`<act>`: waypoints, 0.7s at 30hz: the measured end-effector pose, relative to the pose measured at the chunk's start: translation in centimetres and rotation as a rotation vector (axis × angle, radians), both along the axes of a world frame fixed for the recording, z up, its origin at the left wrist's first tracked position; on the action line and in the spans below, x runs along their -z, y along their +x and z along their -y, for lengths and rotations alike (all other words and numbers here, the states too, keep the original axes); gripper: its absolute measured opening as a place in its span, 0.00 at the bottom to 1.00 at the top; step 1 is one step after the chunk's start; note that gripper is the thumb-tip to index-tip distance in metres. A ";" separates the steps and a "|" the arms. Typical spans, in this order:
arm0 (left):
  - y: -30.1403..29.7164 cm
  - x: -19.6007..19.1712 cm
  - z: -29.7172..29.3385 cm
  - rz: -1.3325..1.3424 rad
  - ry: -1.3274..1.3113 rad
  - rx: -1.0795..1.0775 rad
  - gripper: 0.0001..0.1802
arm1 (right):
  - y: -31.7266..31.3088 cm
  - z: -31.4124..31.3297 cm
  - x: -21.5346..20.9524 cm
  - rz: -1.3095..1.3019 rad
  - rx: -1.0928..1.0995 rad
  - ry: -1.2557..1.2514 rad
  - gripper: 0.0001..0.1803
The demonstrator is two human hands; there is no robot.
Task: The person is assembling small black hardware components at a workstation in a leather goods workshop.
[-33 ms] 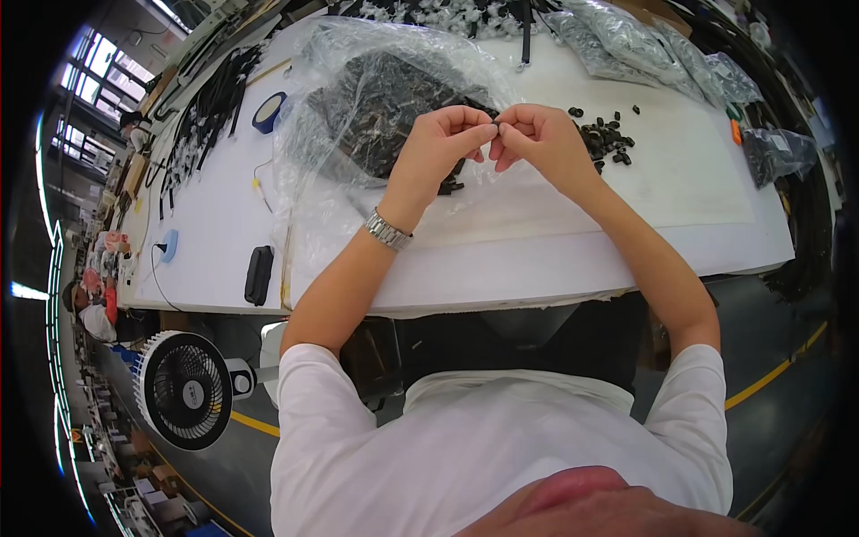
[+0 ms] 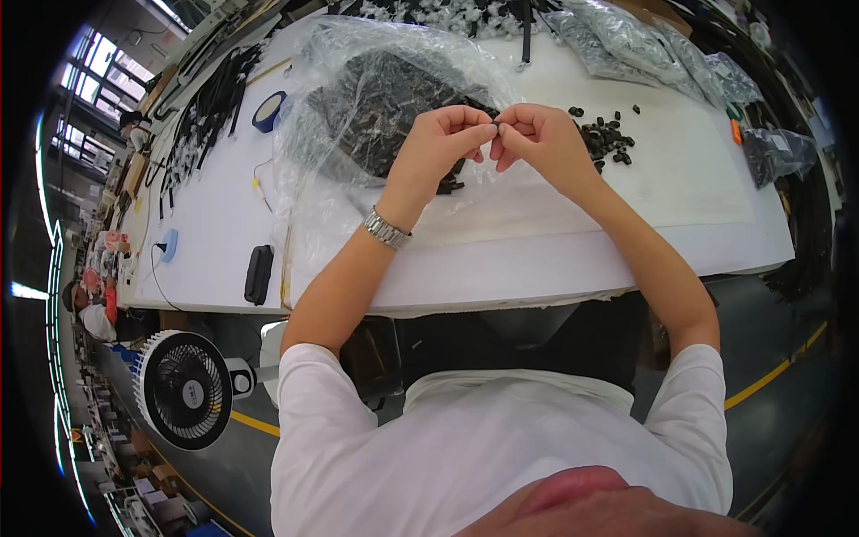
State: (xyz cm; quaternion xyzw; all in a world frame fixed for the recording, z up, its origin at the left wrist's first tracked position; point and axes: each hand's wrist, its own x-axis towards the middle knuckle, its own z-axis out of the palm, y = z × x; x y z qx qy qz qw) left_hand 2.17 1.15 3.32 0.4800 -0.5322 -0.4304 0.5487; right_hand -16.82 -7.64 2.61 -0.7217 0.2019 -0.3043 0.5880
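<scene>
Pinching a tiny black part (image 2: 495,126) between the fingertips of both hands, right over the middle of the white table (image 2: 555,268). Left hand (image 2: 445,143) curled, thumb and forefinger pressed onto the part from the left; right hand (image 2: 537,139) doing the same from the right, fingertips of the two hands practically touching. Too small to tell what the part really is, just dark and mostly hidden by the fingers. Silver wristwatch (image 2: 386,230) on the left wrist.

Sitting just behind and left of the hands: a big crumpled clear plastic bag (image 2: 358,98) with a heap of black parts inside, spread open on the table. Just right of the right hand, a loose little pile of black pieces (image 2: 607,136) lying on the bare tabletop. More clear bags of parts (image 2: 644,45) at the far right corner. Further left on the table, a blue roll of tape (image 2: 267,111), bundles of black cables (image 2: 201,107) and a flat black device (image 2: 259,274) near the front edge. Down on the floor at the near left, a standing fan (image 2: 183,389).
</scene>
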 end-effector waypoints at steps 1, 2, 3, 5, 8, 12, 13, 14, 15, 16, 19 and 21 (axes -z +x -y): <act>0.2 -0.1 -0.1 -0.005 0.025 0.012 0.12 | 0.1 -0.3 -0.2 -0.025 0.024 -0.079 0.13; 0.2 0.0 0.0 -0.006 0.025 0.011 0.12 | 0.1 0.0 -0.1 -0.026 0.023 -0.079 0.13; 0.3 0.1 0.1 -0.036 -0.006 0.020 0.12 | 0.0 0.5 0.1 0.033 -0.036 0.029 0.13; 0.1 0.2 0.2 -0.066 -0.037 0.028 0.11 | -0.1 0.9 0.4 0.091 -0.097 0.138 0.13; -0.5 0.5 0.2 -0.264 -0.025 0.066 0.11 | -0.1 1.0 0.7 0.206 -0.178 0.242 0.14; 0.2 1.7 0.8 -0.458 -0.004 0.198 0.10 | 0.0 0.3 0.2 0.239 -0.149 0.194 0.14; 0.6 2.1 1.0 -0.497 -0.008 0.241 0.09 | 0.1 -0.2 0.0 0.239 -0.119 0.151 0.14; 0.5 2.2 1.1 -0.497 -0.007 0.243 0.09 | 0.3 -0.5 0.0 0.239 -0.117 0.151 0.14; 0.4 2.3 1.2 -0.525 0.002 0.244 0.09 | 0.5 -0.8 0.1 0.219 -0.044 0.057 0.12; 0.4 2.5 1.2 -0.554 0.012 0.244 0.09 | 0.6 -1.1 0.2 0.197 0.030 -0.037 0.10; -0.3 2.4 1.2 -0.586 0.065 0.258 0.09 | 0.1 -1.4 -0.1 0.052 0.128 -0.268 0.09; -0.2 2.8 1.2 -0.606 0.082 0.232 0.09 | -0.1 -1.2 0.0 0.041 0.172 -0.379 0.10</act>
